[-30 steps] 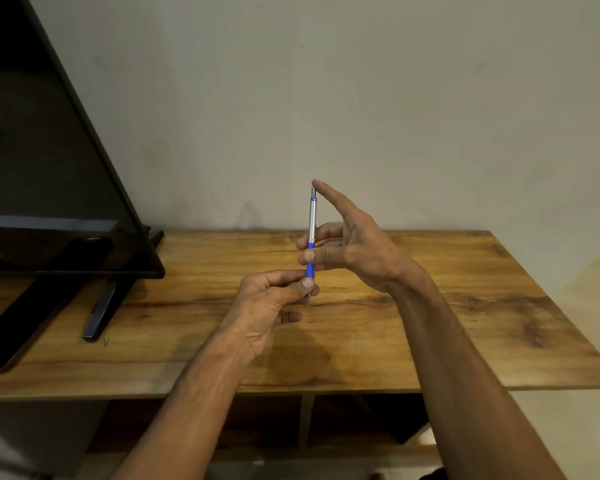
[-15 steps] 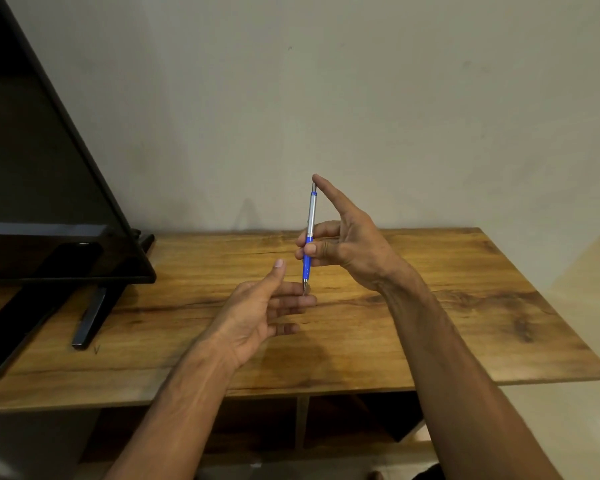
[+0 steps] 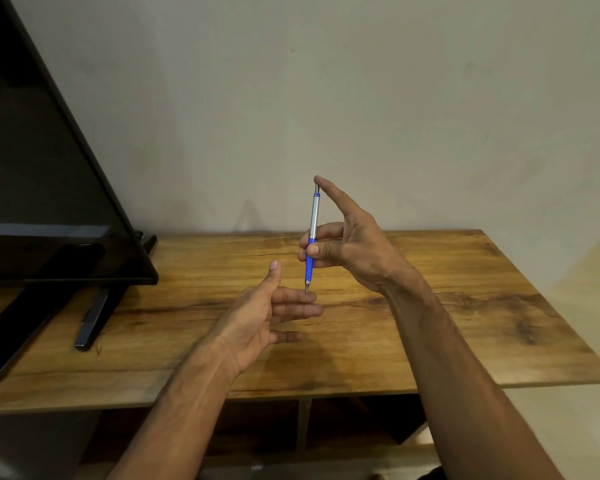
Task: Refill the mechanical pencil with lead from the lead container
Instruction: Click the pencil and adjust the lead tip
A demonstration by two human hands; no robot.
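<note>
The mechanical pencil (image 3: 312, 223), silver above and blue at the grip, stands nearly upright above the wooden table (image 3: 447, 306), tip down. My right hand (image 3: 350, 244) holds it, thumb and fingers around the blue grip and forefinger on the top cap. My left hand (image 3: 264, 310) is open below it, palm turned right, fingers spread. The pencil's tip is at my left forefinger; I cannot tell whether it touches. No lead container is in view.
A black television (image 3: 49, 188) leans on its stand (image 3: 94, 320) at the table's left end. A pale wall rises behind. Open shelves (image 3: 326, 431) show under the tabletop, and a light floor lies to the right.
My left hand has let go of the pencil's lower end and opened, fingers spreading under the tip. The right hand keeps the pencil upright, shifted slightly.
</note>
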